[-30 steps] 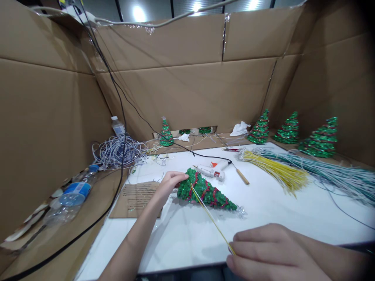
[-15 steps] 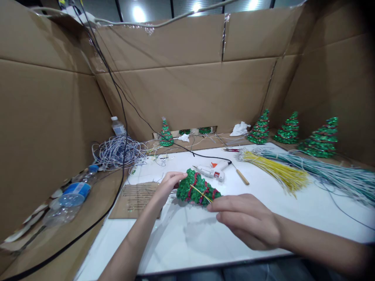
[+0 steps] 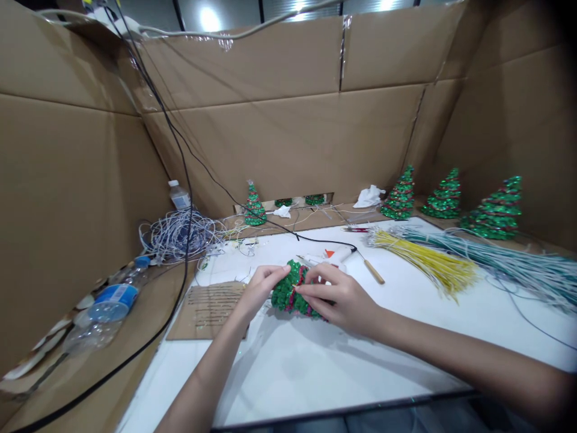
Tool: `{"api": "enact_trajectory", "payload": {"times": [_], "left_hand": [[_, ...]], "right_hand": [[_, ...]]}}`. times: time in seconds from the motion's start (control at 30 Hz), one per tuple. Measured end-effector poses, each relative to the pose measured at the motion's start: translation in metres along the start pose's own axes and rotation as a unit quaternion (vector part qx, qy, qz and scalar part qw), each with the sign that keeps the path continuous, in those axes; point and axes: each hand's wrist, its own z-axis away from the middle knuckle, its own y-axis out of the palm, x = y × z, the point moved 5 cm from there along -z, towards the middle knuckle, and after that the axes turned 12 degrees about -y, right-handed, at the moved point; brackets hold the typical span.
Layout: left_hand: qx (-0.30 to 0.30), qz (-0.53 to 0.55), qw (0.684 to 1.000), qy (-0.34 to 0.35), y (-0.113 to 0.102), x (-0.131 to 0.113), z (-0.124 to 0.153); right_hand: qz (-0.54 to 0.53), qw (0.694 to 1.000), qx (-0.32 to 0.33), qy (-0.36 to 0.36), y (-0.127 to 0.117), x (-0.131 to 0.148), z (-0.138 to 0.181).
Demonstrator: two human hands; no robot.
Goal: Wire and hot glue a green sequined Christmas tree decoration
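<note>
A small tinsel Christmas tree [image 3: 283,293], green with red garland, lies on its side above the white tabletop. My left hand [image 3: 260,293] grips its wide end, thumb on top and the other fingers mostly hidden behind it. My right hand [image 3: 342,299] is closed in a pinch against the red garland, on a thin yellow wire [image 3: 294,288] of which only a short end shows. The tree's narrow end is covered by my right hand. Just behind that hand lies a white glue gun [image 3: 340,257], partly hidden.
A wooden-handled awl [image 3: 374,272], yellow wires [image 3: 424,261] and green-white wires [image 3: 505,258] lie to the right. Finished trees [image 3: 397,195] stand at the back. Leftward are a cardboard piece [image 3: 193,319], tangled white wire [image 3: 180,234] and a plastic bottle [image 3: 112,300].
My right hand has moved left and up along the tree, from its narrow end to the middle, fingers now pinched at the yellow wire. My left hand stays on the tree.
</note>
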Motion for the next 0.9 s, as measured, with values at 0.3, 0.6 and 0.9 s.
{"api": "enact_trajectory", "payload": {"times": [0.3,0.6,0.9], "left_hand": [[-0.029,-0.016,0.999,0.016,-0.001,-0.004,0.003],[0.036,-0.028,0.999,0.03,0.006,-0.008,0.002],[0.025,0.011,1.0,-0.007,0.003,0.002,0.0]], "right_hand": [[0.002,0.997,-0.004,0.071,-0.001,-0.004,0.002],[-0.003,0.995,0.008,0.096,0.006,-0.006,-0.006],[-0.029,0.991,0.019,0.133,0.014,-0.014,-0.01]]}}
